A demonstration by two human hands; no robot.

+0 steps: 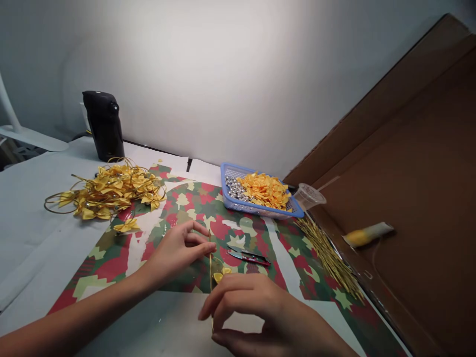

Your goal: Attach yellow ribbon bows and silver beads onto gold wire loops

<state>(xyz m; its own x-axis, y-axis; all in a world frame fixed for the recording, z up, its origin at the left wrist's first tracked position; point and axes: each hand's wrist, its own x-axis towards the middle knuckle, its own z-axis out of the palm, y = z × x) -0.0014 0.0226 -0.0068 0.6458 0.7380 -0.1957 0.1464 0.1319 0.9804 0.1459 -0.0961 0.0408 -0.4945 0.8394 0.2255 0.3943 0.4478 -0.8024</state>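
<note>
My left hand pinches the upper part of a thin gold cord that lies stretched over the patterned paper. My right hand is closed on the same cord nearer to me, just below a small yellow ribbon bow threaded on it. Small thread snips lie on the paper right of my left hand.
A heap of finished yellow bows on gold loops lies at the left. A blue basket holds yellow bows and silver beads. Cut gold cords, a clear cup, a black device and a brown cardboard sheet surround the work.
</note>
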